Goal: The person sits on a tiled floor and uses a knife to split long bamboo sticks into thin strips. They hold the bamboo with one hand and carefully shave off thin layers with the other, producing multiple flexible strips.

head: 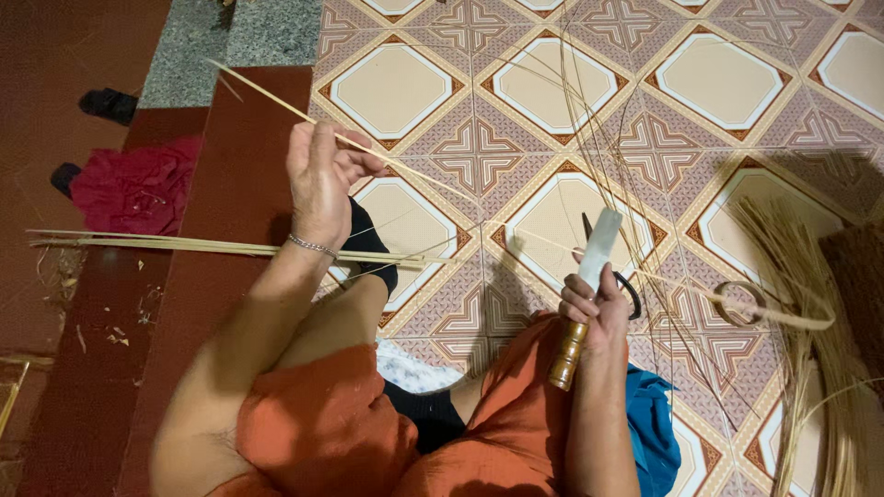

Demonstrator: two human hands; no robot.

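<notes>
My left hand is closed around a long thin bamboo strip that runs from upper left down toward the middle of the floor. A silver bracelet sits on that wrist. My right hand grips the wooden handle of a broad-bladed knife, blade pointing up and away from me. The strip's far end reaches toward the blade. A pair of black scissors lies on the tiles just behind the knife hand. I sit in orange clothes with my knees below both hands.
A bundle of bamboo strips lies across the red step at left. Loose thin strips fan over the patterned tiles. A heap of pale fibres and a small coiled ring sit at right. Red cloth lies at far left, blue cloth by my right arm.
</notes>
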